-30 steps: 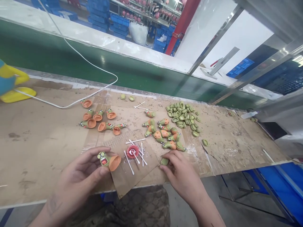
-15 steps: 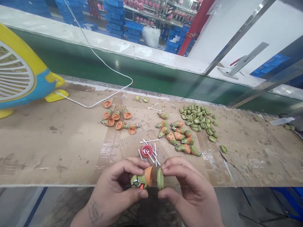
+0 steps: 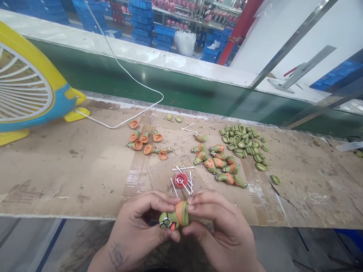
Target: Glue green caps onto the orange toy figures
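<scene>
Between my hands, over the table's near edge, is a small green and orange toy figure (image 3: pixel 169 220) with painted eyes and a red mouth. My left hand (image 3: pixel 141 219) is closed around its head end. My right hand (image 3: pixel 218 223) pinches a green ring-shaped base cap (image 3: pixel 185 213), which sits against the figure's orange open end. Just beyond my fingers stands a red cup (image 3: pixel 180 180) with white-tipped cotton swabs (image 3: pixel 173 187) in and around it.
Hollow orange-ended figures (image 3: pixel 148 149) lie at centre left. Capped figures (image 3: pixel 227 177) lie right of the red cup, before a pile of green caps (image 3: pixel 241 139). A yellow and blue fan (image 3: pixel 61 92) stands at left, its white cord (image 3: pixel 136 79) trailing across the cardboard-covered table (image 3: pixel 93 177).
The green cap has moved left from my right side and now meets the figure's orange end; before, a gap lay between them. My view has shifted slightly.
</scene>
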The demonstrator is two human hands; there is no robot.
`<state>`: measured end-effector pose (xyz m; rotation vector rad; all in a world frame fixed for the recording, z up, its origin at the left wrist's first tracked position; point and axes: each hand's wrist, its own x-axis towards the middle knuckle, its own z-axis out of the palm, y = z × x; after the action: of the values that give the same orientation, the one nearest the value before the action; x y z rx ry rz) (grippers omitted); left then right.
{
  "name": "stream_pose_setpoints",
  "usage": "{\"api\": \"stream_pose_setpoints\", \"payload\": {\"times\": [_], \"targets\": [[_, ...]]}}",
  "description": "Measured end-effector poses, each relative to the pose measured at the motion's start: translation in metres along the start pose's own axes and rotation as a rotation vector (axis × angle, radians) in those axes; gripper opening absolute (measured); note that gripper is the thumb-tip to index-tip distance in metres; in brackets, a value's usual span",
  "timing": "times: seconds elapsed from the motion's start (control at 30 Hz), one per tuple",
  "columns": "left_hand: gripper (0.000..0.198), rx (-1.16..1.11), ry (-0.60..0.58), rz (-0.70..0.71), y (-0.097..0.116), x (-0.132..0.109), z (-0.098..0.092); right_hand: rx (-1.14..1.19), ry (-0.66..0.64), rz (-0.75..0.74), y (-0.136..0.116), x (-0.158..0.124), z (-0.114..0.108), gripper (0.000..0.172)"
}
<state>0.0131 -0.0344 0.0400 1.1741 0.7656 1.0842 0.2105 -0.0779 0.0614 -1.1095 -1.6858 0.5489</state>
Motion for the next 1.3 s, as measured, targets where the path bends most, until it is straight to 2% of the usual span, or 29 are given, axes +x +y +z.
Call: {"api": "stream_pose_setpoints", "payload": {"times": [0.17, 0.33, 0.43, 0.53, 0.6, 0.63, 0.73, 0.87, 1.0, 1.3], "targets": [[0.039, 0.120, 0.037, 0.051, -0.005, -0.006, -0.001, 0.072, 0.007, -0.043, 0.000, 0.000, 0.003, 0.020], [0.040, -0.061, 0.077, -0.018, -0.012, -0.013, 0.002, 0.067, 0.029, -0.064, -0.005, 0.000, 0.006, 0.031], [0.032, -0.187, 0.001, -0.140, -0.009, -0.009, 0.000, -0.001, 0.009, -0.089, -0.006, 0.003, 0.008, 0.031], [0.039, -0.341, -0.146, -0.297, -0.006, -0.005, -0.004, -0.057, -0.069, -0.181, -0.003, 0.008, 0.010, 0.037], [0.044, -0.418, -0.175, -0.383, -0.004, -0.005, -0.006, -0.058, -0.137, -0.238, -0.002, 0.009, 0.012, 0.043], [0.039, -0.449, -0.174, -0.413, -0.004, -0.005, -0.006, -0.051, -0.152, -0.243, -0.001, 0.009, 0.013, 0.045], [0.027, -0.571, -0.164, -0.463, -0.002, -0.008, -0.001, -0.062, -0.122, -0.136, -0.002, 0.008, 0.016, 0.044], [0.033, -0.741, -0.117, -0.510, 0.000, -0.009, 0.007, -0.099, -0.179, -0.038, -0.002, 0.007, 0.019, 0.039], [0.041, -0.785, -0.079, -0.503, -0.003, -0.009, 0.011, -0.050, -0.217, -0.036, -0.002, 0.008, 0.023, 0.038], [0.033, -0.905, -0.065, -0.390, 0.000, -0.011, 0.018, -0.046, -0.165, -0.081, -0.010, 0.012, 0.029, 0.032]]}}
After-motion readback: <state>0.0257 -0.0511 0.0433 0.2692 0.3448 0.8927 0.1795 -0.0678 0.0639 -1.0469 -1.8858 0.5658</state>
